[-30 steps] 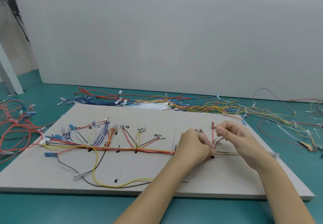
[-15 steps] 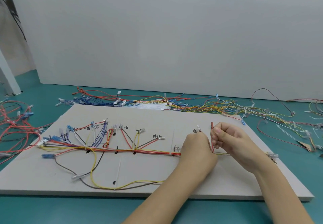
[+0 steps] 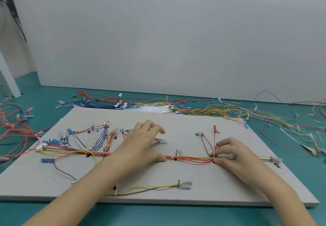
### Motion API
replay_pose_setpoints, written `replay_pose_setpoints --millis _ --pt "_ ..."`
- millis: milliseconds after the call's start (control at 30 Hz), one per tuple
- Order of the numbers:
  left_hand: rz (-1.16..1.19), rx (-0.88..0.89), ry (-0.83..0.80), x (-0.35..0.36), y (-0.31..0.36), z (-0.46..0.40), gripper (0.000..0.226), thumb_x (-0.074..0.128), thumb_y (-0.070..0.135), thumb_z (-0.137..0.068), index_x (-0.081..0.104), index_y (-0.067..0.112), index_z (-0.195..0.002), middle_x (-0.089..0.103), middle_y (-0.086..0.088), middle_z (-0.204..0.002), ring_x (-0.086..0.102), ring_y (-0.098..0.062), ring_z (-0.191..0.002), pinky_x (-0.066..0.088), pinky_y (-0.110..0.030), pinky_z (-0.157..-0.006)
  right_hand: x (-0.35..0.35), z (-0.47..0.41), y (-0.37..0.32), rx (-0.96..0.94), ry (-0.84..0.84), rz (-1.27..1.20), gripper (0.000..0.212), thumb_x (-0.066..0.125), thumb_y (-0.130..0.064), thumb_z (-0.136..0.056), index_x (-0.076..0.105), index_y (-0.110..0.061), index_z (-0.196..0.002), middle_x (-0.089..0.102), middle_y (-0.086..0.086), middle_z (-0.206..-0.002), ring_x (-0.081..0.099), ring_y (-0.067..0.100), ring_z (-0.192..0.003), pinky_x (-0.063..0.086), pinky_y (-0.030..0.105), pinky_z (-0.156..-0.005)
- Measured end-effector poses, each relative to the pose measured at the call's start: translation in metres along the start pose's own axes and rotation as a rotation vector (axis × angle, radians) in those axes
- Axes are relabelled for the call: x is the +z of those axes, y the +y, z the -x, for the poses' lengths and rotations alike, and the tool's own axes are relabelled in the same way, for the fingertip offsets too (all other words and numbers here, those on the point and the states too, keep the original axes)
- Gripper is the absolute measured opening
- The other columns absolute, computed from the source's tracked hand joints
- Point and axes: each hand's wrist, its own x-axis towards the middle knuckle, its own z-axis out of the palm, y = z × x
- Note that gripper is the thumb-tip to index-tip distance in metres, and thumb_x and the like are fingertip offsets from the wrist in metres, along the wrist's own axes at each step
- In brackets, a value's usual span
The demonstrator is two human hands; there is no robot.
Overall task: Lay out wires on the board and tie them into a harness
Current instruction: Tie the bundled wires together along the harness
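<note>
Now the wire bundle (image 3: 190, 159) lies across the middle of the board (image 3: 194, 195). Left hand (image 3: 141, 143) rests on it with fingers spread; right hand (image 3: 229, 152) pinches the bundle at center right.

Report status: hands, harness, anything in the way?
Left hand flat, fingers spread over the wire bundle. Right hand pinching the bundle at the tie point. Harness laid along the board. Loose wires behind, not blocking.
</note>
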Motion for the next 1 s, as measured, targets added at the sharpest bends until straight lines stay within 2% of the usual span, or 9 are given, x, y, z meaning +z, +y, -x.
replay_pose_setpoints --millis 100,167,267,367,433,600,767,900,1000 --pt "0.111 0.036 -0.001 0.004 -0.009 0.001 0.022 0.065 0.057 -0.080 0.062 0.039 -0.092 0.052 0.020 -0.097 0.044 -0.004 -0.100 0.032 -0.031 -0.089 0.003 0.002 0.003 -0.045 0.046 0.001 0.021 0.072 -0.019 -0.086 0.067 -0.039 -0.082 0.053 -0.014 -0.111 0.049 0.013 -0.110 0.037 0.027 -0.093" --pt "0.089 0.082 0.026 0.010 -0.007 0.003 0.016 0.063 0.051 -0.086 0.062 0.035 -0.083 0.055 0.020 -0.087 0.044 -0.002 -0.092 0.029 -0.029 -0.085 0.007 0.003 0.004 -0.075 0.050 0.030 0.025 0.069 -0.019 -0.088 0.059 -0.041 -0.081 0.048 -0.018 -0.111 0.043 0.012 -0.109 0.030 0.020 -0.091" --pt "-0.027 0.111 0.046 0.018 -0.002 0.003 0.013 0.052 0.045 -0.094 0.054 0.034 -0.088 0.054 0.018 -0.093 0.043 -0.007 -0.095 0.026 -0.028 -0.084 0.009 0.003 0.005 -0.088 0.057 0.020 0.024 0.066 -0.017 -0.090 0.057 -0.037 -0.083 0.045 -0.018 -0.113 0.038 0.011 -0.109 0.025 0.009 -0.089" --pt "-0.055 0.111 0.048 0.022 0.000 0.005 0.012 0.044 0.039 -0.100 0.042 0.031 -0.091 0.047 0.013 -0.093 0.041 -0.014 -0.091 0.031 -0.030 -0.084 0.008 0.004 0.005 -0.102 0.081 -0.016 0.018 0.064 -0.016 -0.091 0.061 -0.031 -0.084 0.045 -0.018 -0.115 0.041 0.002 -0.111 0.030 0.017 -0.089" --pt "0.017 0.109 0.049 0.024 -0.001 0.007 0.013 0.044 0.033 -0.100 0.039 0.029 -0.089 0.047 0.012 -0.090 0.041 -0.015 -0.087 0.034 -0.032 -0.083 0.008 0.004 0.003 -0.117 0.079 -0.026 0.015 0.065 -0.015 -0.090 0.063 -0.029 -0.084 0.050 -0.019 -0.110 0.048 -0.002 -0.106 0.035 0.015 -0.082" --pt "0.069 0.089 0.063 0.027 0.000 0.009 0.013 0.042 0.032 -0.101 0.039 0.027 -0.090 0.055 0.005 -0.092 0.045 -0.019 -0.087 0.036 -0.034 -0.081 0.004 0.001 0.001 -0.106 0.068 -0.051 0.024 0.073 -0.010 -0.084 0.063 -0.030 -0.078 0.062 -0.012 -0.087 0.054 0.009 -0.077 0.038 0.013 -0.068" --pt "0.071 0.116 0.124 0.027 0.001 0.010 0.014 0.042 0.032 -0.101 0.039 0.027 -0.089 0.053 0.009 -0.089 0.042 -0.016 -0.082 0.032 -0.032 -0.078 0.003 -0.001 -0.003 -0.202 0.260 -0.167 0.027 0.069 0.004 -0.083 0.064 -0.023 -0.079 0.063 -0.008 -0.080 0.051 0.006 -0.072 0.036 0.013 -0.064" --pt "0.061 0.101 0.146 0.030 0.002 0.011 0.014 0.040 0.034 -0.101 0.036 0.030 -0.089 0.049 0.012 -0.088 0.038 -0.012 -0.081 0.031 -0.031 -0.080 -0.005 -0.013 -0.008 -0.174 0.239 -0.229 0.023 0.069 0.005 -0.083 0.068 -0.018 -0.080 0.062 0.003 -0.079 0.050 0.010 -0.072 0.037 0.017 -0.065" --pt "0.052 0.092 0.150 0.028 0.003 0.009 0.014 0.041 0.038 -0.100 0.038 0.031 -0.089 0.048 0.015 -0.087 0.042 -0.012 -0.083 0.032 -0.031 -0.080 -0.011 -0.017 -0.009 -0.115 0.201 -0.291 0.022 0.072 0.005 -0.080 0.073 -0.016 -0.079 0.064 -0.001 -0.078 0.046 0.008 -0.064 0.036 0.015 -0.062"
